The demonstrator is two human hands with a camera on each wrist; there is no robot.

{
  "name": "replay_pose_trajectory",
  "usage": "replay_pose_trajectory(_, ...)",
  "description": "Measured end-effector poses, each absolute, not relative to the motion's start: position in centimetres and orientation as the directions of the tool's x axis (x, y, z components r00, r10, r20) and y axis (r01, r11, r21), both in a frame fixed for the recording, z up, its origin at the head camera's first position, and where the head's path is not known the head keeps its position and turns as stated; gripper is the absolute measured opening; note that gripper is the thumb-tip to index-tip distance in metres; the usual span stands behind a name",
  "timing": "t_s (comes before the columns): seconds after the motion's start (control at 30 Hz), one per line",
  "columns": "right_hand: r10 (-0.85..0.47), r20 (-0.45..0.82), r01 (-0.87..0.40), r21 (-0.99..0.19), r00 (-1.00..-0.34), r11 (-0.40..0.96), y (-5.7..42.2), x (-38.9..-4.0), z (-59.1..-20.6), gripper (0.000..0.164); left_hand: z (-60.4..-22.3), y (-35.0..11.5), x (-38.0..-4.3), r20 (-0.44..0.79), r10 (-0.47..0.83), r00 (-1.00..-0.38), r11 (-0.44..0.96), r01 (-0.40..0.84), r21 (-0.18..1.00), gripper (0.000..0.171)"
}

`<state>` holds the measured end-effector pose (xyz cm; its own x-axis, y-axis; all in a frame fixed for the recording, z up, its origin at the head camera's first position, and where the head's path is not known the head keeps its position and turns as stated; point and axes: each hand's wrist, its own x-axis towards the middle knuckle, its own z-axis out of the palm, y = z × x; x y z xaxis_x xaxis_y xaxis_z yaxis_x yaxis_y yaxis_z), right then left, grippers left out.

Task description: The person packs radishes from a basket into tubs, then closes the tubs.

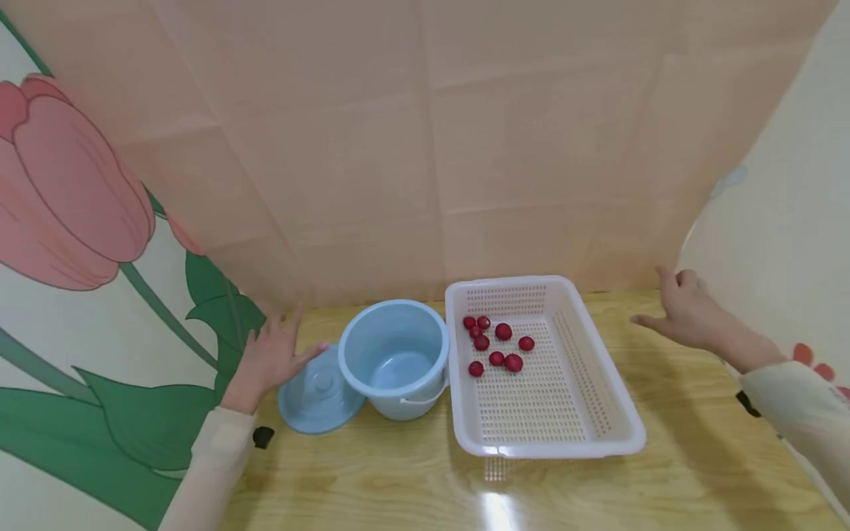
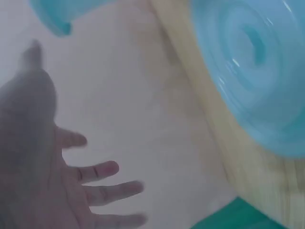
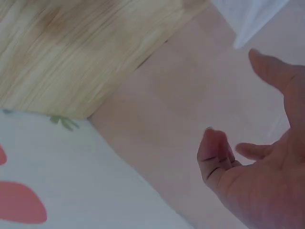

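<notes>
My left hand (image 1: 268, 358) hovers by the round blue lid (image 1: 315, 409), fingers spread and holding nothing; the left wrist view shows the lid with a gap between it and the fingers. Just right of the lid stands a light blue bucket (image 1: 401, 408), upright and without its cover, its handle hanging at the front. A white perforated plastic basket (image 1: 558, 449) is beside the bucket. Several small round red things (image 1: 513, 363), perhaps radishes or fruit, lie in its left and middle part. To the basket's right, my right hand (image 1: 690, 313) is raised with nothing in it, some fingers bent loosely.
A wood-grain table (image 1: 372, 479) carries these things. Behind it hangs a creased beige sheet (image 1: 531, 147). On the left is a wall painted with a large pink tulip (image 1: 80, 184) and green leaves. A pale wall (image 1: 783, 221) borders the right side.
</notes>
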<state>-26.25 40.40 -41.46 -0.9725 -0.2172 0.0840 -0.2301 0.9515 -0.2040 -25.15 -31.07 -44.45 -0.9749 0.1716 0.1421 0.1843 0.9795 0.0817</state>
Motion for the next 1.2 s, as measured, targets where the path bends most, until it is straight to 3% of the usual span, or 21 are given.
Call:
replay_pose_trajectory(0.13, -0.205, 0.072, -0.217, -0.313, -0.976, 0.924, 39.1, -26.4, -40.8, 0.100, -44.1, -30.5, -24.8, 0.182, 0.159, -0.970, 0.953, 0.199, 0.230, 0.096)
replay_pose_trajectory(0.37, -0.221, 0.152, -0.265, -0.429, -0.963, 0.863, 36.2, -26.3, -40.2, 0.075, -44.4, -29.6, -24.5, 0.159, 0.144, -0.977, 0.864, 0.202, 0.461, 0.055)
replay_pose_trajectory(0.5, -0.210, 0.136, -0.251, -0.509, -0.968, 0.823, 34.8, -26.4, -40.0, 0.064, -44.3, -29.1, -24.7, 0.131, 0.123, -0.984, 0.779, 0.177, 0.601, 0.041)
replay_pose_trajectory(0.77, -0.225, 0.077, -0.225, -0.601, -0.971, 0.767, 32.2, -26.6, -39.9, 0.059, -43.8, -28.2, -24.4, -0.034, 0.136, -0.990, 0.549, 0.046, 0.835, 0.056)
replay_pose_trajectory(1.2, -0.297, 0.034, -0.229, -0.723, -0.954, 0.651, 28.9, -26.9, -40.4, 0.061, -44.0, -27.7, -24.9, -0.217, 0.199, -0.956, 0.360, -0.135, 0.923, 0.063)
